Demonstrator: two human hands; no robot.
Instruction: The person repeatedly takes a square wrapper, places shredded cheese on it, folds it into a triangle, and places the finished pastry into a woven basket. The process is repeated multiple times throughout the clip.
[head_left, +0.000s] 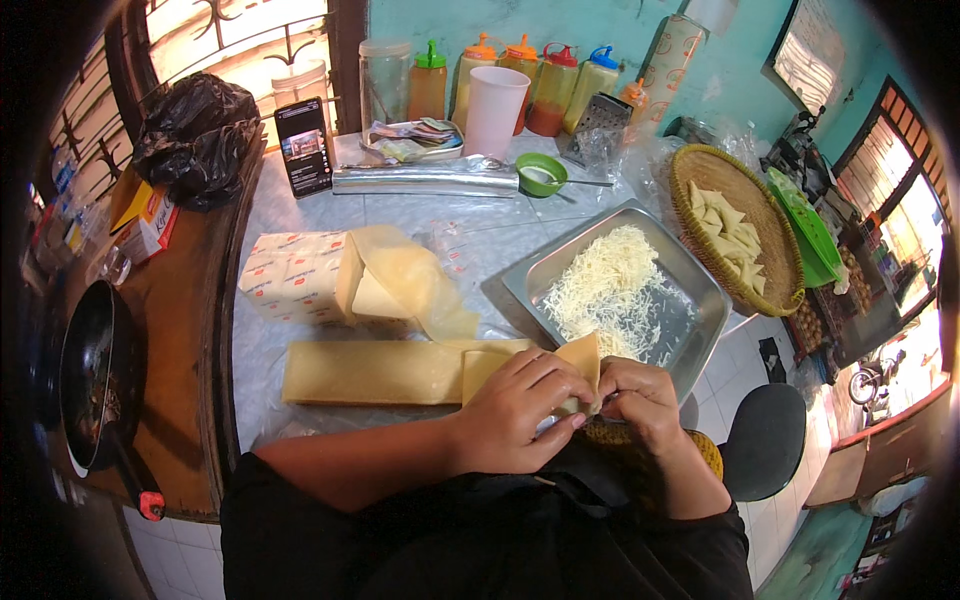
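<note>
Between my two hands, close to my body, is a pale yellow pastry wrapper (583, 354), its free end standing up and the lower part folded. My left hand (517, 409) grips its left side with fingers and thumb. At its right edge, the fingertips of my right hand (641, 397) pinch it. My fingers hide much of the fold. To the left lies a long stack of wrapper strips (375, 371), with a loose strip (480, 367) on top, partly under my left hand. Just beyond my hands, a steel tray (681, 304) holds grated cheese (611, 274).
A block in printed wrapping (296, 274) sits behind the strips. Triangular folded pastries (724, 229) lie in a woven basket (739, 180) at right. Farther back are a green bowl (534, 184), foil roll (424, 181), phone (304, 148) and sauce bottles. A frying pan (94, 375) stands left.
</note>
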